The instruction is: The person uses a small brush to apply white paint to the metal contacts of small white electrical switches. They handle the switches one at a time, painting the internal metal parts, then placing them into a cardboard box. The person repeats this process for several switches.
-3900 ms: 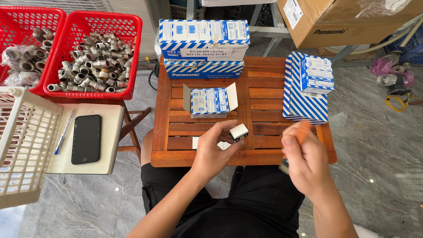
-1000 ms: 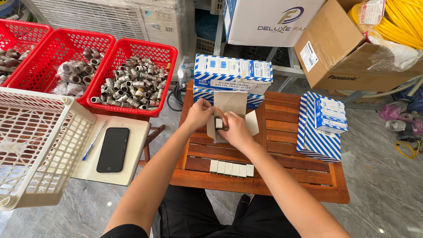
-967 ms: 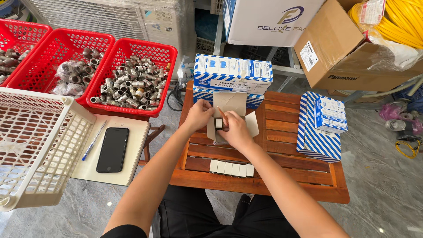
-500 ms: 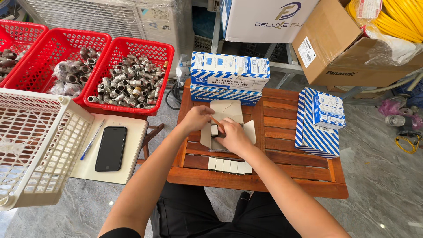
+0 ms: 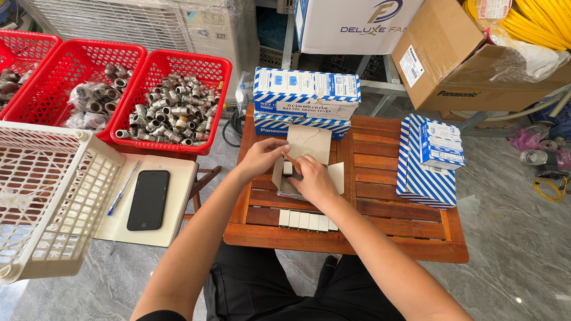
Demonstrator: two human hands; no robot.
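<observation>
Cardboard, pale and plain on the inside, forms the small open box (image 5: 300,156) that both hands work at near the middle of the slatted wooden table (image 5: 380,205); its lid flap stands up toward the back and a side flap folds out to the right. A small white piece (image 5: 288,168) sits in the box mouth between the fingers. The left hand (image 5: 262,156) curls closed over the box's left edge, fingertips at the white piece. The right hand (image 5: 314,178) lies over the front of the box, fingers bent down on it, though what they pinch is hidden. Just in front, a row of white pieces (image 5: 307,220) lies side by side on the table. Behind the box stand stacked blue-and-white cartons (image 5: 306,101); more of them (image 5: 429,160) are piled at the right. Off to the left, a phone (image 5: 148,200) rests on a notepad, beyond it a red basket of metal fittings (image 5: 169,104).
</observation>
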